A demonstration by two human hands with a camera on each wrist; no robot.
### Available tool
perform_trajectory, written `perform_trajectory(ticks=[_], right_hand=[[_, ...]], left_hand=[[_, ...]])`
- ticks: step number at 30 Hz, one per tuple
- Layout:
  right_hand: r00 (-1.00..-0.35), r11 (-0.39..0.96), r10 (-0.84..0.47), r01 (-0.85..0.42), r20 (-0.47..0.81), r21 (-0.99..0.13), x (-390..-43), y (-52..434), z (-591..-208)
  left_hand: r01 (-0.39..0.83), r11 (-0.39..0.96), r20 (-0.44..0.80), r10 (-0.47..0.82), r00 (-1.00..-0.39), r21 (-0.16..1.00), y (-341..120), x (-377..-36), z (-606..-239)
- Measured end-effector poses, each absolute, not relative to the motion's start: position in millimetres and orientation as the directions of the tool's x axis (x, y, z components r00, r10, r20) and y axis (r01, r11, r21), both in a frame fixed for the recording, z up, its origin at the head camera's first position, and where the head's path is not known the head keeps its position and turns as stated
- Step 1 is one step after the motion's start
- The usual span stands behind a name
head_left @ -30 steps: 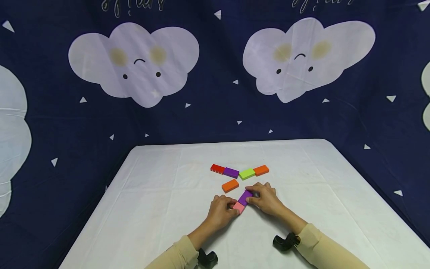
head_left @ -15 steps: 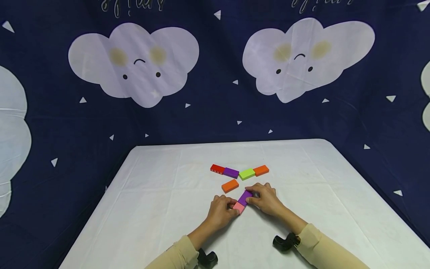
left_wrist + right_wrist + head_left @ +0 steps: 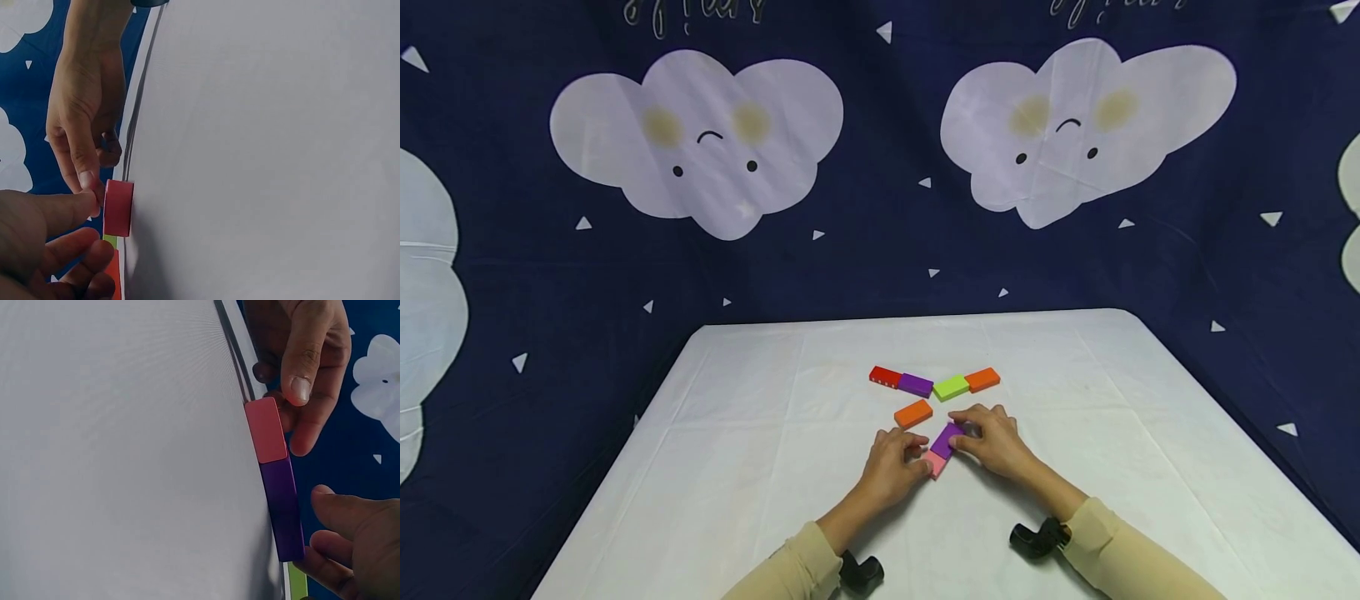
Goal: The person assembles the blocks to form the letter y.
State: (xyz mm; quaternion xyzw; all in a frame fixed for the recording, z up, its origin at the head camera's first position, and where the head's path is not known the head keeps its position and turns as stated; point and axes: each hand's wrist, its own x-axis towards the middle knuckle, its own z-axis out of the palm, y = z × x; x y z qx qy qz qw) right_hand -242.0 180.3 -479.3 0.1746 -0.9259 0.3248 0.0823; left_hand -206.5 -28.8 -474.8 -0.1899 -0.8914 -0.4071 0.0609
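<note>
Pink block (image 3: pixel 937 467) and purple block (image 3: pixel 943 444) lie end to end on a white table (image 3: pixel 760 483), a hand on each side.
Nearest are beige sleeves (image 3: pixel 1138 560), with black wrist mounts (image 3: pixel 1036 542) at the cuffs. Beyond them, the left hand (image 3: pixel 887 472) has thumb and fingers parted beside the pink block, the nearer end of the slanting pair; the right hand (image 3: pixel 997 444) has thumb and fingers spread about the farther, purple end. Whether any fingertip rests on either block, I cannot tell. Slightly farther, an orange block (image 3: pixel 913 414) lies by itself. Behind it, a white-dotted red block (image 3: pixel 886 377), a second purple block (image 3: pixel 915 385), a lime block (image 3: pixel 951 388) and a second orange block (image 3: pixel 982 380) form a shallow V. Last comes a cloud-printed dark blue cloth (image 3: pixel 880 283).
</note>
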Motion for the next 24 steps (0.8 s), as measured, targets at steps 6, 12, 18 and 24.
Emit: perform_trajectory(ticks=[6, 12, 18, 24], right_hand=[[-0.929, 0.727, -0.254, -0.367, 0.268, -0.580, -244.8, 181.5, -479.2], [-0.934, 0.718, -0.233, -0.353, 0.270, -0.600, -248.2, 183.4, -477.0], [-0.933, 0.722, -0.218, -0.351, 0.286, -0.597, -253.8, 186.7, -474.6], [-0.930, 0.713, -0.206, -0.355, 0.304, -0.604, -259.2, 192.7, -472.1]], left_hand=[[0.386, 0.592, 0.254, 0.297, -0.920, 0.707, -28.3, -208.4, -473.3], [0.414, 0.583, 0.268, 0.323, -0.908, 0.699, -26.9, -210.8, -472.7], [0.488, 0.595, 0.311, 0.381, -0.871, 0.639, -24.5, -214.3, -470.8], [0.534, 0.583, 0.327, 0.427, -0.843, 0.612, -20.8, -217.4, -468.3]])
